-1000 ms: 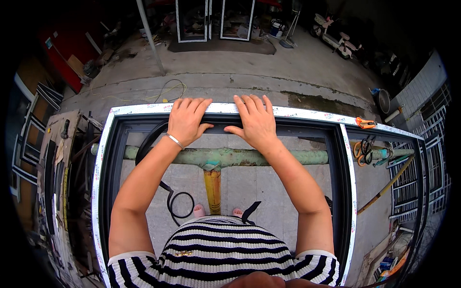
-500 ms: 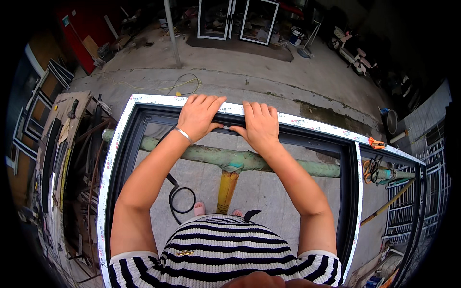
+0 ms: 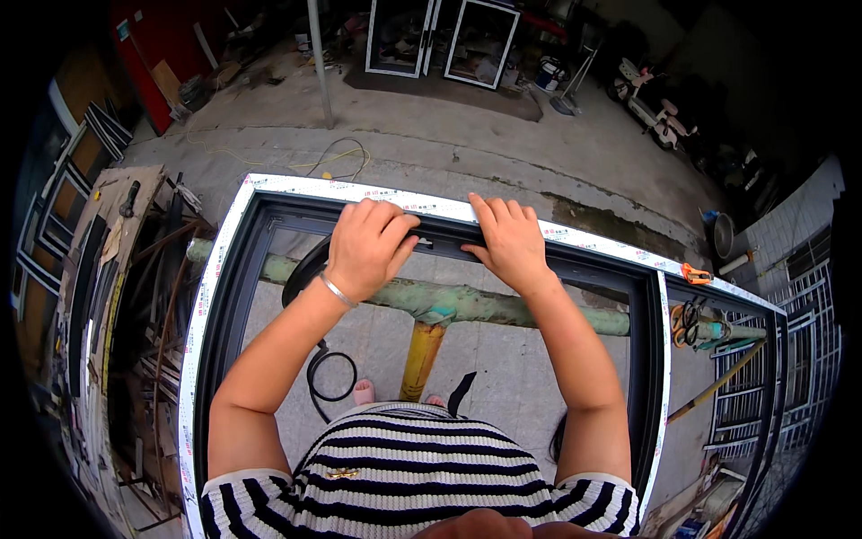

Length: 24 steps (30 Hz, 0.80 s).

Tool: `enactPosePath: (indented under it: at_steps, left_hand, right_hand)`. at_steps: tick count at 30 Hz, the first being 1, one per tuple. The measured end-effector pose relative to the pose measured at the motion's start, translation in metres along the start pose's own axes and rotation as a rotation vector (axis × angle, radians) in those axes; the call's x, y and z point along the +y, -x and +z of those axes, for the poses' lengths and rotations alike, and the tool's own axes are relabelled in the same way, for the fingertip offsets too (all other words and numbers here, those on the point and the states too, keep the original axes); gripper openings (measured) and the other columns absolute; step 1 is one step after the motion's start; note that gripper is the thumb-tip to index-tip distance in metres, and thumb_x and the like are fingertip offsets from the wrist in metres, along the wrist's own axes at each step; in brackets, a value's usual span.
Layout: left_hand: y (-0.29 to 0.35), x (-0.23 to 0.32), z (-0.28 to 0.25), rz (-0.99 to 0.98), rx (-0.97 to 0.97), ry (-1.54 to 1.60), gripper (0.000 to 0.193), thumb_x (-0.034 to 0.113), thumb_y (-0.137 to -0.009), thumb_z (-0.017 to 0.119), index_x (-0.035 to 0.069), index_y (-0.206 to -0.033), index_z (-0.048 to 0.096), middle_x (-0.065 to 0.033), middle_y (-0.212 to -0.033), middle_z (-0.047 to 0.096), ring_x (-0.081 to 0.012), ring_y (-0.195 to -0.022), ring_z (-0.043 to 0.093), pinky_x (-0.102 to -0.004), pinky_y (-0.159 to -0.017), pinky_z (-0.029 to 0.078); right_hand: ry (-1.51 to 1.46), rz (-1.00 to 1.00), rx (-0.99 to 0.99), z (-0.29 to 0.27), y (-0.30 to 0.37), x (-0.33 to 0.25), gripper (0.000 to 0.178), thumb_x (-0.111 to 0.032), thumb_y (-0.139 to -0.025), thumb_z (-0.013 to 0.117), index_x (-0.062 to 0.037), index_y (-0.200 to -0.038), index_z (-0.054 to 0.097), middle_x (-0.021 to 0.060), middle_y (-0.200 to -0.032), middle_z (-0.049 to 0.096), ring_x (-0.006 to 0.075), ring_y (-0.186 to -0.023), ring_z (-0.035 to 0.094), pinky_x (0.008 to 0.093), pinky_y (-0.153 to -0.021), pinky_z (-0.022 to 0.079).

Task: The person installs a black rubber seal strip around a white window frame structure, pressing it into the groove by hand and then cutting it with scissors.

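A large dark window frame [image 3: 199, 301], its outer faces covered in white printed film, lies in front of me on a green pipe [image 3: 575, 316]. My left hand [image 3: 370, 250] is at the inner edge of the far rail, fingers curled and thumb pressed in. A black rubber sealing strip [image 3: 294, 277] loops up behind that wrist and seems to run into the hand; its end there is hidden. My right hand [image 3: 512, 241] grips the far rail just to the right, fingers over the film and thumb on the inner groove.
A yellow post [image 3: 422, 359] holds up the pipe. An orange tool [image 3: 695, 273] rests on the rail at right; scissors [image 3: 680, 323] are by the pipe. At left stands a board bench [image 3: 108, 269] with scrap. Glazed frames [image 3: 481, 45] and a scooter [image 3: 654, 106] are farther off.
My left hand has drawn back from the top of the rail and curled in. My right hand has shifted slightly right. The black strip now bulges wider beside my left wrist.
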<state>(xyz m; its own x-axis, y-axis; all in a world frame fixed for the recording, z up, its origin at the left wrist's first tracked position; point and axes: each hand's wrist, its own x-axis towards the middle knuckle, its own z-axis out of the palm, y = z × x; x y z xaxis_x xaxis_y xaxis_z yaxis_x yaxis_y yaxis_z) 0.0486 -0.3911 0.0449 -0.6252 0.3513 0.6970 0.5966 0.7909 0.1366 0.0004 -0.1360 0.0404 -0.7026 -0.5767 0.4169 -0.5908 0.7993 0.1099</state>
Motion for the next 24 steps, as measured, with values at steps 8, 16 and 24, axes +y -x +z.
enactPosePath:
  at_steps: [8, 16, 24]
  left_hand:
    - [0.018, 0.027, 0.084, -0.331, -0.103, -0.143, 0.022, 0.028, -0.086, 0.070, 0.011, -0.074, 0.063, -0.0081, -0.071, 0.069, -0.0270, -0.070, 0.070, -0.0414, -0.059, 0.054]
    - [0.028, 0.051, 0.044, -0.092, 0.087, 0.207, 0.006, 0.003, -0.080, 0.067, 0.007, -0.085, 0.067, -0.0038, -0.084, 0.066, -0.0252, -0.078, 0.061, -0.0360, -0.067, 0.052]
    - [0.211, -0.008, -0.024, -0.805, 0.484, 0.285, 0.011, 0.003, -0.091, 0.057, 0.001, -0.098, 0.065, -0.0108, -0.109, 0.064, -0.0224, -0.088, 0.059, -0.0311, -0.077, 0.048]
  right_hand:
    - [-0.026, 0.016, 0.032, -0.002, -0.002, -0.004, 0.082, -0.035, -0.069, 0.085, -0.0078, -0.139, 0.051, 0.0070, -0.113, 0.061, 0.0260, -0.102, 0.057, 0.0395, -0.086, 0.042]
    - [-0.045, -0.026, 0.062, 0.001, -0.002, -0.008, 0.080, -0.029, -0.072, 0.084, -0.0055, -0.141, 0.049, 0.0102, -0.120, 0.060, 0.0289, -0.107, 0.056, 0.0409, -0.090, 0.041]
    - [-0.049, 0.002, 0.099, 0.000, -0.002, -0.014, 0.079, -0.029, -0.073, 0.083, -0.0060, -0.140, 0.050, 0.0107, -0.119, 0.061, 0.0294, -0.106, 0.057, 0.0412, -0.092, 0.041]
